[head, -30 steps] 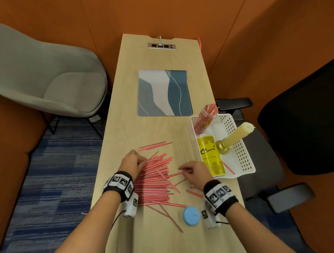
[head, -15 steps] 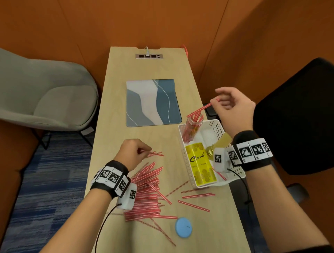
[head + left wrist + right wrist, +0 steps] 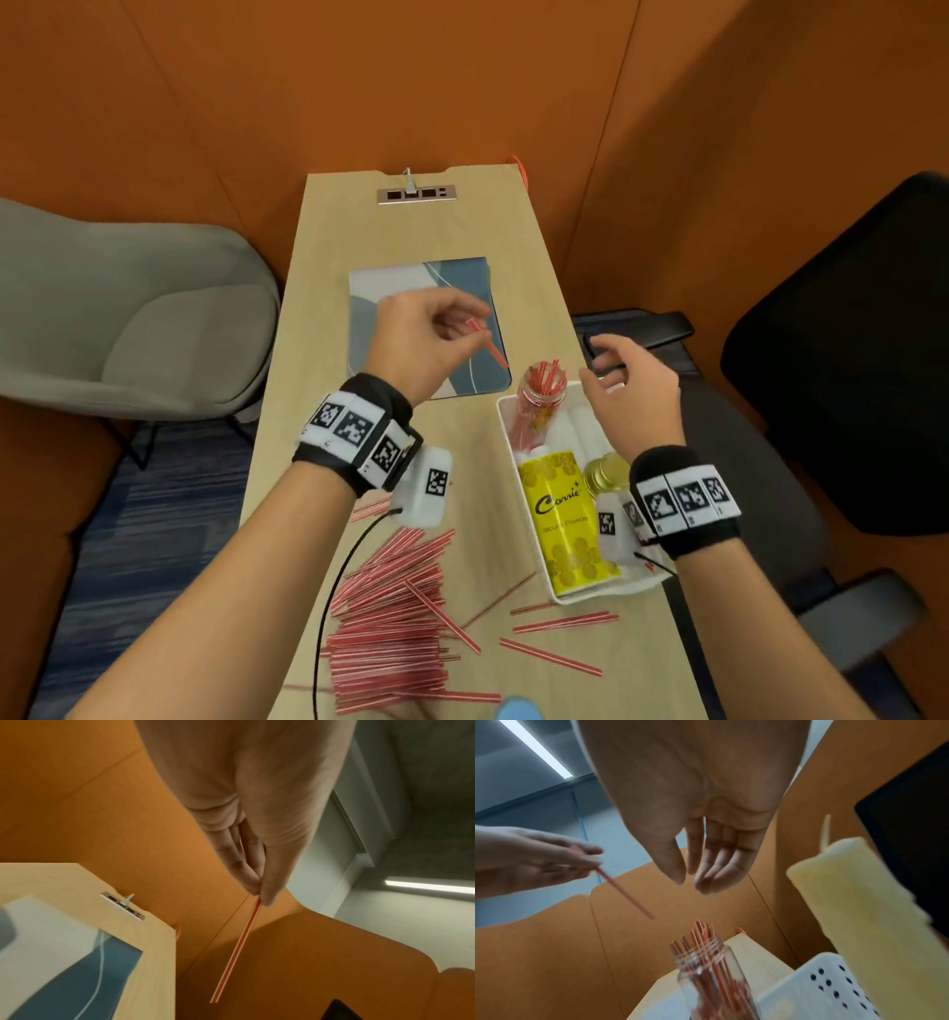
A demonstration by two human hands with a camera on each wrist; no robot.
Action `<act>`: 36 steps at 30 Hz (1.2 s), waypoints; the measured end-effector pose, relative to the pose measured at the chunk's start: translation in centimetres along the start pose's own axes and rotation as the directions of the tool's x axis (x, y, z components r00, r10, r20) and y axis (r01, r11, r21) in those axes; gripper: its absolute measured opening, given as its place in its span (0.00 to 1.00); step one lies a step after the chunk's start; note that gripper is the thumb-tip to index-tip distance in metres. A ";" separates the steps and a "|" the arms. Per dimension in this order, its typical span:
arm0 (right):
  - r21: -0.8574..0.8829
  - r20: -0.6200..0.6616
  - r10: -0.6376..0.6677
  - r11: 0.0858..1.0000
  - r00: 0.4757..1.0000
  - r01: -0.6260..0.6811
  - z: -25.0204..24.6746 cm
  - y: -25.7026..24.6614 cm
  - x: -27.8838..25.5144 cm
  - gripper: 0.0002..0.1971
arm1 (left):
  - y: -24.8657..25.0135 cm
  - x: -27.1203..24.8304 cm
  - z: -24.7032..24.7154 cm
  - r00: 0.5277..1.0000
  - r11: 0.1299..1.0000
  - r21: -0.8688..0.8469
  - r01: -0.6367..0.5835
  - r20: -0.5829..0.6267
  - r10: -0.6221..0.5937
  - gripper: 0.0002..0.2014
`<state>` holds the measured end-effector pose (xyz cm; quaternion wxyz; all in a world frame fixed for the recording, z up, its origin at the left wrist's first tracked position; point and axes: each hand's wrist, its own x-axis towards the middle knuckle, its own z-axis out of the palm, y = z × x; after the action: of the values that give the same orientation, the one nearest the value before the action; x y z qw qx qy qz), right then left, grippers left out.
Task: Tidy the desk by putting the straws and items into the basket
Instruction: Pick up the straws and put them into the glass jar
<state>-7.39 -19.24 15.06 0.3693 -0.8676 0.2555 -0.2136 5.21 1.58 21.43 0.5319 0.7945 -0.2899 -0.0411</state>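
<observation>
The left hand (image 3: 411, 344) pinches one thin red-and-white striped straw (image 3: 237, 949) above the clear glass jar (image 3: 536, 406). The right hand (image 3: 631, 390) hovers relaxed over the white perforated plastic basket (image 3: 506, 426), holding nothing.

- An office booth; orange padded walls (image 3: 462, 77) close round a narrow wooden tabletop (image 3: 287, 462);
- a socket strip (image 3: 417, 195) set into its far end;
- a grey lounge chair (image 3: 128, 329) left, a black office chair (image 3: 847, 360) right;
- blue carpet (image 3: 128, 514)

Red-and-white striped straws (image 3: 395, 622), a white basket (image 3: 506, 426), a yellow gold-flowered box (image 3: 565, 519), orange walls (image 3: 359, 87).
</observation>
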 end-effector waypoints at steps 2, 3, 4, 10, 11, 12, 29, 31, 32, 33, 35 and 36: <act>0.036 0.050 0.037 0.999 0.998 -0.038 -0.3 0.6 -1.9 0.10 | 1.0 1.8 1.6 0.998 0.998 0.037 -0.047 0.037 0.045 0.07; 0.051 0.094 0.036 0.998 0.995 -0.041 -0.3 0.8 -2.9 0.08 | 1.2 2.5 2.4 0.996 0.996 0.058 -0.067 0.061 0.064 0.07; 0.065 0.141 0.027 0.997 0.990 -0.036 -0.2 1.1 -3.9 0.07 | 1.4 3.1 3.4 0.993 0.993 0.077 -0.085 0.088 0.078 0.07; 0.052 0.534 0.007 0.998 0.845 -0.041 3.0 3.3 -11.1 0.05 | -1.0 2.9 8.0 0.941 0.923 0.368 -0.115 0.339 -0.018 0.18; 0.042 0.601 0.006 0.998 0.800 -0.039 3.9 3.5 -12.4 0.05 | -1.8 2.2 8.2 0.942 0.910 0.398 -0.117 0.336 -0.025 0.21; 0.026 0.658 0.008 0.999 0.753 -0.033 4.9 3.6 -13.7 0.05 | -2.5 1.4 8.2 0.950 0.909 0.403 -0.108 0.312 -0.025 0.22; -0.379 0.738 0.134 0.893 0.662 0.242 14.1 4.3 -22.8 0.09 | -19.7 -21.3 -0.4 0.738 0.639 0.527 0.560 0.033 -0.674 0.09; -0.386 0.715 0.134 0.894 0.687 0.227 13.6 4.1 -22.5 0.08 | -20.3 -22.1 -0.5 0.751 0.650 0.542 0.533 0.051 -0.658 0.08; -0.381 0.705 0.136 0.900 0.696 0.210 13.2 3.9 -22.4 0.08 | -20.5 -22.4 -0.5 0.760 0.654 0.544 0.526 0.045 -0.649 0.08; -0.371 0.695 0.138 0.910 0.705 0.187 12.9 3.9 -22.2 0.07 | -20.6 -22.6 -0.6 0.769 0.660 0.536 0.526 0.031 -0.638 0.06; -0.316 0.682 0.139 0.941 0.718 0.118 12.1 3.7 -21.7 0.07 | -20.8 -22.9 -0.6 0.786 0.675 0.517 0.527 0.005 -0.618 0.04; -0.271 0.680 0.131 0.959 0.721 0.082 11.8 3.6 -21.5 0.06 | -20.9 -23.0 -0.6 0.791 0.681 0.509 0.526 0.001 -0.611 0.03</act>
<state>-18.54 -2.22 1.00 0.3131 -0.9242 0.1385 0.1692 -4.92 19.28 -2.05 0.2496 0.9449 -0.0732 -0.1989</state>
